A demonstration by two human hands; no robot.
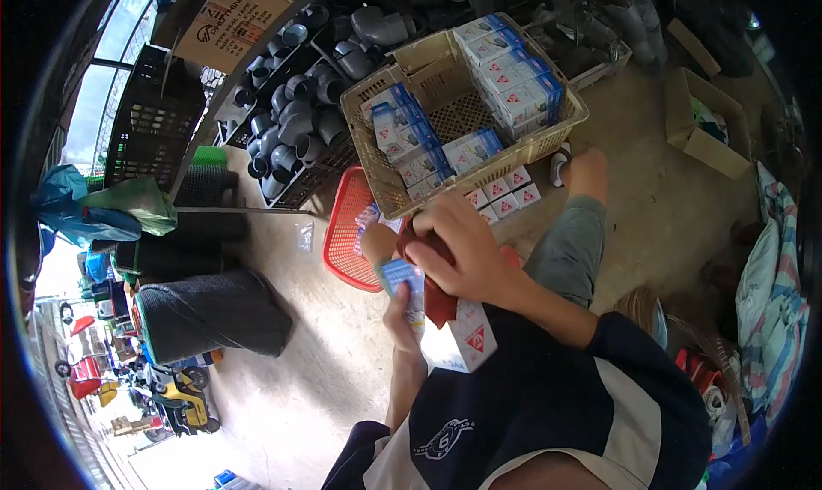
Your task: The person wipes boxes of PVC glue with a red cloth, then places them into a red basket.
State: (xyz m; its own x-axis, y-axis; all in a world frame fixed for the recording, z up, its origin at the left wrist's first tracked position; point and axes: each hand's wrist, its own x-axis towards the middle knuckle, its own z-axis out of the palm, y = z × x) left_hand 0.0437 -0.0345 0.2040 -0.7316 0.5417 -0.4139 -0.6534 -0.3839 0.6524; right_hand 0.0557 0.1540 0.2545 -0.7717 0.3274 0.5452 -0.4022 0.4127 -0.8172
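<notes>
A white and blue cardboard box (458, 336) with a red triangle is held in front of my torso, tilted. My left hand (401, 319) grips its left side, with the thumb on the blue face. My right hand (462, 248) is closed around a dark red cloth (439, 303), which lies against the top of the box. Just beyond my hands is a beige plastic crate (396, 200) with several similar boxes (522, 87) stacked in it. A red plastic basket (342, 224) stands on the floor to the left, partly hidden by my hands and the crate.
Several more white boxes (505, 195) sit below the crate's near side. Grey pipe fittings (295, 117) fill black crates at the back left. Rolled dark mesh (214, 314) lies on the left. An opened cardboard box (706, 122) stands at the right.
</notes>
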